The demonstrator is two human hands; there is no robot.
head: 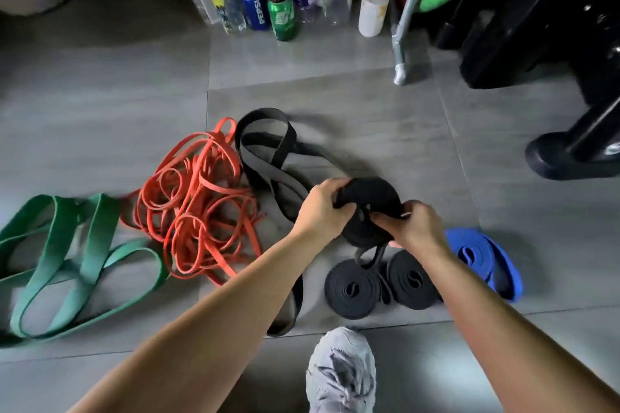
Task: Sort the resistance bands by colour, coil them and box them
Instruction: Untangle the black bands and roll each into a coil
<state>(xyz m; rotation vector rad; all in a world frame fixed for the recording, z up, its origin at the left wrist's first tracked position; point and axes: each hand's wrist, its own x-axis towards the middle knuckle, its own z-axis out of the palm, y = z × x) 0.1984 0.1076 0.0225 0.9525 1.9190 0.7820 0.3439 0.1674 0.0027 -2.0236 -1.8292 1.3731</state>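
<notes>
Black rubber fills my grip: my left hand [322,208] and right hand [412,225] both have their fingers curled round a half-wound black band [372,194]. I hold it up beyond my grey shoe [340,372], and its loose tail [251,164] trails on the floor further beyond the shoe, to its left. Two finished black coils [339,298] lie just beyond the shoe, with a blue coil [483,261] to its right. The orange bands [198,198] and green bands [67,261] lie uncoiled, well left of the shoe. I judge I'm mid-coil on the black lot. Next I should feed in the tail with tight wraps and set this roll beside the others. No box shows.
</notes>
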